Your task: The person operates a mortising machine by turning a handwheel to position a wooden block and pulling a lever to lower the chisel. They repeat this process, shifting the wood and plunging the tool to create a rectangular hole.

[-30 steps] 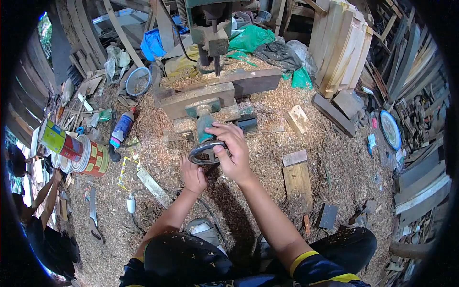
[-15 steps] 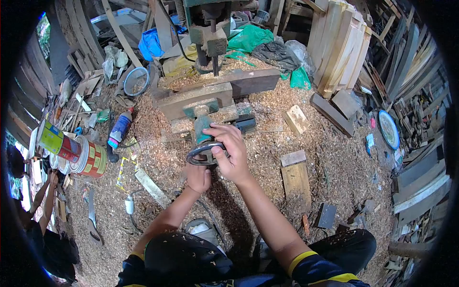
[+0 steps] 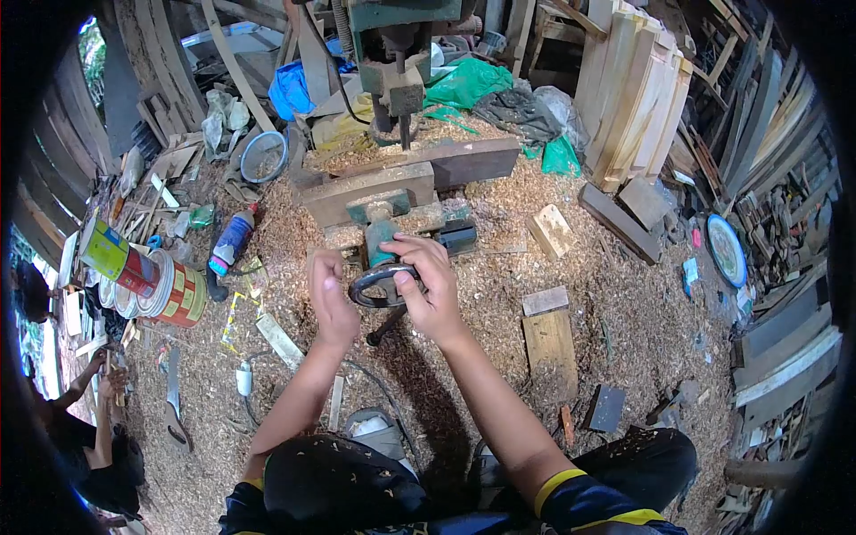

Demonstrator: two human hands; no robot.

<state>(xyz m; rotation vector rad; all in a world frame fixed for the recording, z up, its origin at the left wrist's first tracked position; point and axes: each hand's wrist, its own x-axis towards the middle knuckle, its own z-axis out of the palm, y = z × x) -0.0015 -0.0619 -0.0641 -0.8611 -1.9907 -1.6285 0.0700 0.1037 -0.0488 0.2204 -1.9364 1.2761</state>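
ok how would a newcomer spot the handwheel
Start at the big green machine at top centre, then drop to the wooden boards below. The handwheel is the dark ring nearer the wearer, the only ring with the right hand on it.

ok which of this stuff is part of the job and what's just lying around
Likely part of the job:
- handwheel, right hand on it, left hand beside it
- green clamp
- board against it
- machine above

Seemingly just lying around:
- handsaw
- blue bottle
- pale wood block
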